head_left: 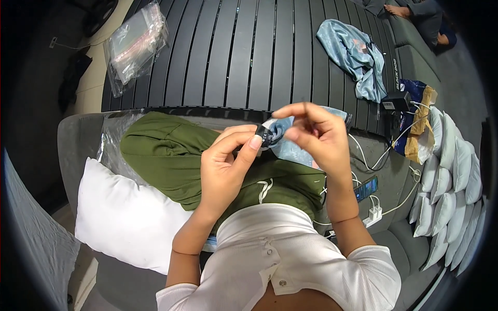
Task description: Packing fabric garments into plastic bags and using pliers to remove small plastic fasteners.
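Note:
My left hand (225, 166) pinches a small black tag (263, 136) with pale lettering between thumb and forefinger. Bunched light-blue fabric (295, 149) sits against the tag and spreads over my lap beneath my right hand. My right hand (324, 137) hovers just right of the tag. Its thumb and curved forefinger are apart, and nothing I can make out lies between them. The other right fingers are partly hidden or blurred.
A dark slatted table (233, 57) stands ahead, bearing clear plastic bags (137, 46) and a light-blue cloth piece (353, 57). A white pillow (129, 217) lies left. On the right are a phone (367, 189), cables, a plug (374, 212) and stacked white cushions (446, 181). Another person's legs (423, 20) show far right.

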Demonstrator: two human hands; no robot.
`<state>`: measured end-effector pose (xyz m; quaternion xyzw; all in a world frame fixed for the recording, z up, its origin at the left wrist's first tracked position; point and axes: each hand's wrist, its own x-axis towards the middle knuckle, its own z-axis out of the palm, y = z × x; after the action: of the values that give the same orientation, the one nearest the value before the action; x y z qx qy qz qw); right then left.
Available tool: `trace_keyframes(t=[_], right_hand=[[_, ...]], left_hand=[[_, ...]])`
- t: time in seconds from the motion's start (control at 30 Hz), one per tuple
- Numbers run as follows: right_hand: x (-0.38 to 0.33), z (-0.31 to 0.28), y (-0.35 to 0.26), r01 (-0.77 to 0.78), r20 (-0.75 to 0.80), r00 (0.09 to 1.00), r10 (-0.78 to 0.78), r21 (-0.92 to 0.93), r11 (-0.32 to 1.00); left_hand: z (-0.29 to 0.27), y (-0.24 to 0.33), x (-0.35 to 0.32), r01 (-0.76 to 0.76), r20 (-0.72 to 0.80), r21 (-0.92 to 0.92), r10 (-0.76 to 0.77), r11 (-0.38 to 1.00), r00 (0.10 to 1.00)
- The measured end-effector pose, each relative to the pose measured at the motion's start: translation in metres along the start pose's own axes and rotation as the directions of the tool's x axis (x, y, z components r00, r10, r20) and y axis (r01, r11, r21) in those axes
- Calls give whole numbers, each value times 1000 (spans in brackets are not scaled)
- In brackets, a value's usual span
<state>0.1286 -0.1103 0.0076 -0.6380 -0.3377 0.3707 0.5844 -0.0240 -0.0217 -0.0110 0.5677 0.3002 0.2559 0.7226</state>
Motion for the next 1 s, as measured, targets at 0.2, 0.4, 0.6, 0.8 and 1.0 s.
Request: trace_keyframes(t=[0.2,0.4,0.6,0.8,1.0], right_hand=[[1,8,3,-142,139,983,123,138,980],[-4,5,3,90,15,996,-90,28,996],[-13,10,0,261,-15,964,-264,-108,959],[-16,7,-8,265,-46,961,-273,-139,954],[-20,12,-13,139,-105,983,-147,-86,987]], left_hand=[[-1,-2,-1,-111,74,24,109,994,991],[-2,-7,-4,-66,21,35,65,997,998],[1,-10,-5,-15,100,-96,25,995,995],[4,-15,-2,-75,109,-241,104,968,989],[13,-7,-3,-85,65,-268,106,960,992]])
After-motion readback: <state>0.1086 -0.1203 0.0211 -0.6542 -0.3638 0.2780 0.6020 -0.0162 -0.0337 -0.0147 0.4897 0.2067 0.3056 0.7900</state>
